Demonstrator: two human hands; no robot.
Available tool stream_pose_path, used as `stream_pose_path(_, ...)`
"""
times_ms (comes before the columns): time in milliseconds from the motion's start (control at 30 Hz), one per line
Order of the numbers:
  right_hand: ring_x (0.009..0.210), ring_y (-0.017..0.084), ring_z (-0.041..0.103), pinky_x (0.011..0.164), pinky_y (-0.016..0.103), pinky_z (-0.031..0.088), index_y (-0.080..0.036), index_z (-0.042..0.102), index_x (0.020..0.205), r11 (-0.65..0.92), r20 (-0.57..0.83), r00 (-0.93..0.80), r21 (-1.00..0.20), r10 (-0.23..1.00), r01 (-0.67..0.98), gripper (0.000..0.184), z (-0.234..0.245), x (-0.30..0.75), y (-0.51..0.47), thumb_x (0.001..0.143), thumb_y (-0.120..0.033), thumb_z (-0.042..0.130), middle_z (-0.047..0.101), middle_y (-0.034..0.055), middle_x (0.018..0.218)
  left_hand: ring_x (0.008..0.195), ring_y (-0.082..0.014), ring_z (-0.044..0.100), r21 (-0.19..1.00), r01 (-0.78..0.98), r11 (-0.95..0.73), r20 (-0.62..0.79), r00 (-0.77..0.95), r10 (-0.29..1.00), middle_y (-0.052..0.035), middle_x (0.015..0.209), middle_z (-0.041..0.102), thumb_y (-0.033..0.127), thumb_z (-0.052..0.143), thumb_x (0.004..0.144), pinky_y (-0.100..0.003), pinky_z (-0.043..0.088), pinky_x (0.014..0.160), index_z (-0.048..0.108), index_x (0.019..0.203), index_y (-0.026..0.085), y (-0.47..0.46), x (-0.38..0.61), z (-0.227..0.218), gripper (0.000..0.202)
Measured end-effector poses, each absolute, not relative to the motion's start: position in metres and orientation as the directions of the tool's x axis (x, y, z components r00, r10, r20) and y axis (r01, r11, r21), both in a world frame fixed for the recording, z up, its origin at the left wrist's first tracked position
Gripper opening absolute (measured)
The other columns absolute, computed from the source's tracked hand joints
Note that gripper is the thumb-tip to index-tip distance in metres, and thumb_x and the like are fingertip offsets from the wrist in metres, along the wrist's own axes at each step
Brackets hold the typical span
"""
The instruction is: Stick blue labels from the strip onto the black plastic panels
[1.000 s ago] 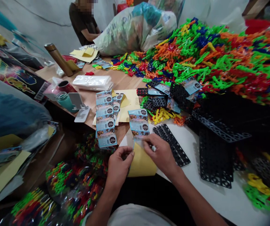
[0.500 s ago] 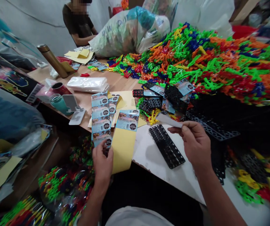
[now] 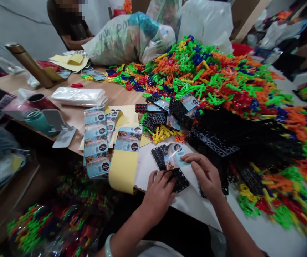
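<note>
A black perforated plastic plate (image 3: 181, 181) lies on the white tabletop in front of me. Across its middle is a glossy blue printed sticker label (image 3: 174, 154). My left hand (image 3: 159, 191) rests with fingers stretched over the plate, fingertips at the label's lower edge. At the label's right edge, my right hand (image 3: 206, 175) has its thumb and fingertips closed on the border. To the left, a strip of blue labels (image 3: 96, 142) lies beside a yellow backing sheet (image 3: 121, 171) with one label at its top.
A large heap of coloured plastic pieces (image 3: 212, 78) covers the back right. Black plates (image 3: 217, 141) are stacked nearby. At left stand a phone holder (image 3: 62, 132), a teal jar (image 3: 37, 121) and a tilted flask (image 3: 30, 66). A person (image 3: 69, 26) sits behind a stuffed bag (image 3: 123, 41).
My right hand has brought the label down onto the black plate. My left hand has left the label strip and moved right to the plate. The view has shifted right.
</note>
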State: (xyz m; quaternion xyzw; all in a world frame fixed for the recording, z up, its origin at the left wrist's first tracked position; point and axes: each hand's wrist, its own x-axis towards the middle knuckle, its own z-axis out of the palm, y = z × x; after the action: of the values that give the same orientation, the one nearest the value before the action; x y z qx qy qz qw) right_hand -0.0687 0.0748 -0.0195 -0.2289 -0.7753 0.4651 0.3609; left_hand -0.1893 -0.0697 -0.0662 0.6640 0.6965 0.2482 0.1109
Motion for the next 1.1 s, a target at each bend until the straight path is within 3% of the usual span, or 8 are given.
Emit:
stream_pose_path(200,0.102,0.020,0.059,0.092,0.034,0.045,-0.022,0.060,0.101,0.438,0.299,-0.712,-0.899,0.635,0.013,0.012,-0.039,-0.074,0.062,0.096,-0.025,0.049,0.063,0.0062,0.104,0.134,-0.0260,0.042,0.468,0.878,-0.097,0.188,0.008,0.982,-0.0076,0.139,0.054,0.030,0.053,0.093,-0.054,0.029,0.113,0.052,0.128,0.021,-0.091,-0.206,-0.063,0.036)
stream_pose_path(400,0.101,0.020,0.059,0.091,0.035,0.045,-0.022,0.060,0.100,0.414,0.283,-0.720,-0.910,0.633,0.007,0.013,-0.043,-0.073,0.061,0.096,-0.025,0.048,0.063,0.0067,0.104,0.119,-0.0241,0.053,0.484,0.849,-0.211,0.360,0.026,0.932,-0.0080,0.123,0.065,0.018,0.055,0.091,-0.048,0.038,0.105,0.058,0.118,0.017,-0.100,-0.214,-0.057,0.027)
stream_pose_path(533,0.101,0.021,0.059,0.091,0.035,0.045,-0.022,0.060,0.101,0.388,0.262,-0.748,-0.922,0.610,-0.006,0.013,-0.042,-0.075,0.063,0.096,-0.026,0.048,0.063,0.0072,0.103,0.095,-0.0207,0.057,0.589,0.784,-0.196,0.446,-0.112,0.888,-0.0071,0.098,0.067,0.009,0.058,0.086,-0.041,0.045,0.088,0.062,0.100,0.017,-0.109,-0.222,-0.048,0.017)
stream_pose_path(667,0.101,0.021,0.059,0.091,0.036,0.046,-0.021,0.060,0.101,0.372,0.243,-0.769,-0.928,0.592,-0.007,0.013,-0.046,-0.079,0.063,0.096,-0.027,0.049,0.063,0.0071,0.103,0.090,-0.0198,0.055,0.657,0.743,-0.128,0.489,-0.292,0.822,-0.0084,0.093,0.061,0.007,0.060,0.083,-0.037,0.046,0.080,0.061,0.097,0.016,-0.109,-0.231,-0.043,0.016)
stream_pose_path(1100,0.098,0.020,0.059,0.089,0.034,0.046,-0.022,0.060,0.100,0.347,0.212,-0.772,-0.938,0.600,0.012,0.015,-0.051,-0.081,0.070,0.096,-0.029,0.048,0.063,0.0062,0.101,0.088,-0.0200,0.054,0.644,0.740,-0.195,0.551,-0.271,0.789,-0.0078,0.091,0.062,0.007,0.061,0.083,-0.039,0.046,0.080,0.061,0.095,0.016,-0.084,-0.227,-0.041,0.016)
